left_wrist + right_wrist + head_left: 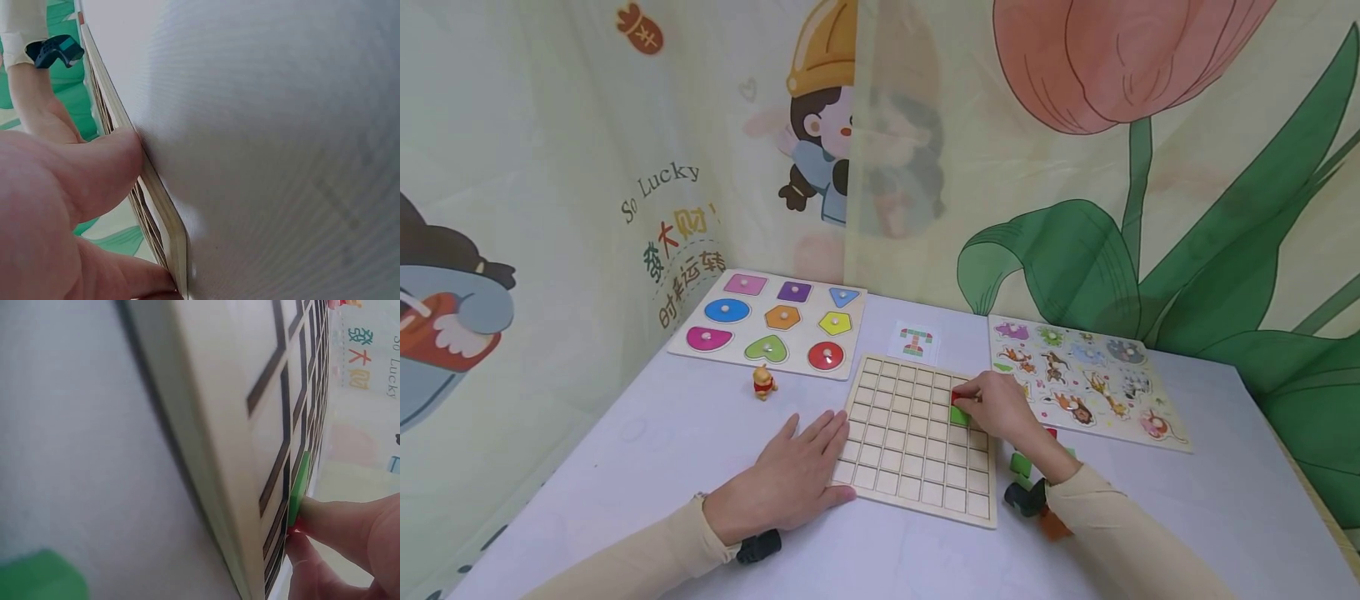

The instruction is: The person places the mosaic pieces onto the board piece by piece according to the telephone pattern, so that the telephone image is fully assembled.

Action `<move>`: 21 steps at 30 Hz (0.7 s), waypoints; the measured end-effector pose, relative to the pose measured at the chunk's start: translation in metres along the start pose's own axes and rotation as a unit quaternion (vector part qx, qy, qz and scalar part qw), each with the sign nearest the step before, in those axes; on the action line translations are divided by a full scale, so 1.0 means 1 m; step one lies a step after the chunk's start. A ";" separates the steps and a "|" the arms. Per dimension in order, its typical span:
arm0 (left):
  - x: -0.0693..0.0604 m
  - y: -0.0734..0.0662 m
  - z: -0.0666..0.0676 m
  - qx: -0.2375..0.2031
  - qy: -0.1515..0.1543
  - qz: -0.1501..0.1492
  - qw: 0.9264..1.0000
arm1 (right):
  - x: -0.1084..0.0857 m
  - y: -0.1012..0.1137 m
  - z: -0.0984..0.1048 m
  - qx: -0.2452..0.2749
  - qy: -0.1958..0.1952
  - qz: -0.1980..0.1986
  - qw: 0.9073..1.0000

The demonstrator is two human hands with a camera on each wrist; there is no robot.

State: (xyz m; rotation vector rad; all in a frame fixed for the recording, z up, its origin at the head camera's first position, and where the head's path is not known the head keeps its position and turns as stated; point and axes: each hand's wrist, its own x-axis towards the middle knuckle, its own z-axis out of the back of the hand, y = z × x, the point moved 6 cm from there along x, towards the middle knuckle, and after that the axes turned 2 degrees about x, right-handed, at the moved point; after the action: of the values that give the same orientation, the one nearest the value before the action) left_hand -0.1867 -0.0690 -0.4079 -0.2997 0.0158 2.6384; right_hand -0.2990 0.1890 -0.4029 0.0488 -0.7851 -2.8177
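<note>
White tabletop [940, 562], tulip-printed curtain [970, 167] behind, left grip [790, 479] unclenched against grid board [910, 442], right grip [1000, 408] pinching red block [955, 398]

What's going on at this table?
A person's right hand pinches a small red tile at the right side of a wooden grid board, right by a green tile lying on the grid. The left hand rests at the board's left edge. Most grid squares are bare. Loose pieces lie to its right; a card with a red-and-green T lies behind it.
</note>
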 end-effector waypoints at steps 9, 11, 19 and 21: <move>0.000 -0.001 0.000 -0.002 -0.007 -0.003 1.000 | -0.007 0.000 0.012 0.000 -0.019 0.014 1.000; 0.000 -0.001 0.000 0.000 -0.007 -0.003 1.000 | -0.011 -0.002 0.020 0.002 -0.029 0.019 0.999; -0.001 0.000 0.000 0.002 -0.005 -0.005 1.000 | -0.034 -0.027 0.047 -0.006 -0.058 -0.003 0.998; -0.001 0.000 0.000 0.000 -0.004 -0.004 1.000 | -0.042 -0.035 0.051 -0.007 -0.055 -0.023 0.998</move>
State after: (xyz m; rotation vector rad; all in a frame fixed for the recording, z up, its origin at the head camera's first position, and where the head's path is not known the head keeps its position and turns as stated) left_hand -0.1861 -0.0693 -0.4075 -0.2895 0.0121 2.6314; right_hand -0.2698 0.2530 -0.3777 -0.0925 -0.7975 -2.8900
